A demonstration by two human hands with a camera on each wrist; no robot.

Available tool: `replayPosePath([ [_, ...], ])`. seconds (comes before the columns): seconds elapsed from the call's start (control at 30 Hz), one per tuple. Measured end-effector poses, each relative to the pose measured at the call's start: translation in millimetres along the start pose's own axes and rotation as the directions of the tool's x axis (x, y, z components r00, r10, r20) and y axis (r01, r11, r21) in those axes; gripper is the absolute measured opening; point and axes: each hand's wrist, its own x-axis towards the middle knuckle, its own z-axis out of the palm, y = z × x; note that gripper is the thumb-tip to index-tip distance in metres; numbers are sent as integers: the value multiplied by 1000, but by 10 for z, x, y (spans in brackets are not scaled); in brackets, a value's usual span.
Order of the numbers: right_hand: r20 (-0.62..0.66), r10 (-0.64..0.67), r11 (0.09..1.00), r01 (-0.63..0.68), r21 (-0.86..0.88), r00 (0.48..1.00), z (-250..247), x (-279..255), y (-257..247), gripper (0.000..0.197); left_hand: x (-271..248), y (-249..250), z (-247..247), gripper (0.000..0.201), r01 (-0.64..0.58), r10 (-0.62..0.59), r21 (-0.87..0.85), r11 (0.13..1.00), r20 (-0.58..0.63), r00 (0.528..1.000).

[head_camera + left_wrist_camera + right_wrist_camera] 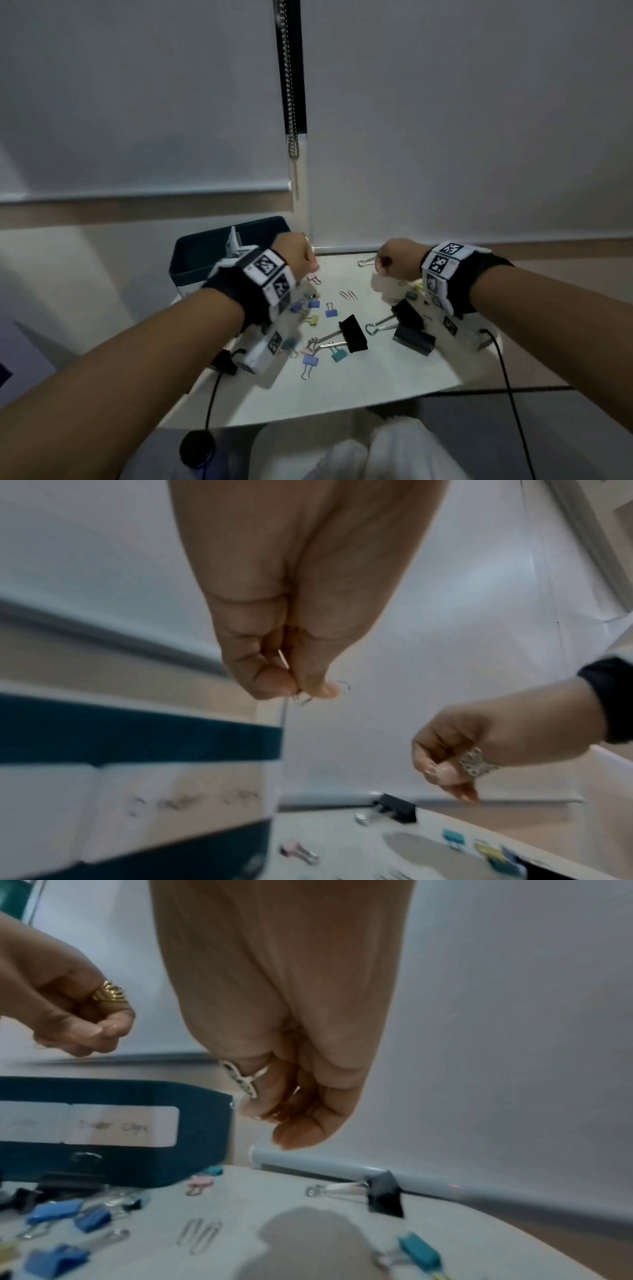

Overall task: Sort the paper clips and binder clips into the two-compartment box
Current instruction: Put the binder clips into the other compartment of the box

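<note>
Above the right end of the dark teal box (191, 255), paper clips (303, 696) are pinched between the thumb and fingertips of the left hand (294, 255), wire loops showing below the grip. The right hand (394, 262) is held over the far right part of the table (342, 387) with its fingers curled inward; something small may be held inside them, but that cannot be told from the blurred wrist view.

For the drop to go well, the handwritten labels (121, 1125) on the box front should be read first, so that the clips are carried over the paper-clip compartment and not the other one. The pinch should be kept firm until the hand is well inside the rim, then loosened low, since thin wire is likely to bounce or snag on the wall.

On the white table, much is left unsorted: two loose paper clips (347, 295) lie side by side near the middle, small coloured binder clips (330, 311) are scattered around them, and large black binder clips (354, 334) lie nearer the front. Another black binder clip (383, 1195) rests at the far edge. Behind the table, pale roller blinds (137, 102) are drawn down, with a bead chain (291, 102) hanging in the dark gap between them.
</note>
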Motion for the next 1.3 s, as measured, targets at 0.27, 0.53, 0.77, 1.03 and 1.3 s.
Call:
replayPosePath([
  [0.27,-188,-56,956,107,274,981,-138,57,-712,15,-265,-790,-557,15,160,-186,-102,982,-340,922],
  [0.53,-316,-177,898,284,335,932,-242,341,-1789,18,-189,-1400,-443,15,268,-295,-123,956,-386,874],
  [0.77,-367,-148,895,282,345,918,-18,709,-2051,14,-215,-1551,-468,21,245,-261,-90,965,-281,924],
  [1.03,-287,-327,889,396,230,900,-50,540,-1921,29,-401,-1526,-334,27,72,-106,-92,993,-445,889],
  [1.3,-60,-16,1000,14,-19,998,-75,291,-466,20,-525,-1441,-168,42,173,-133,265,949,-162,978],
])
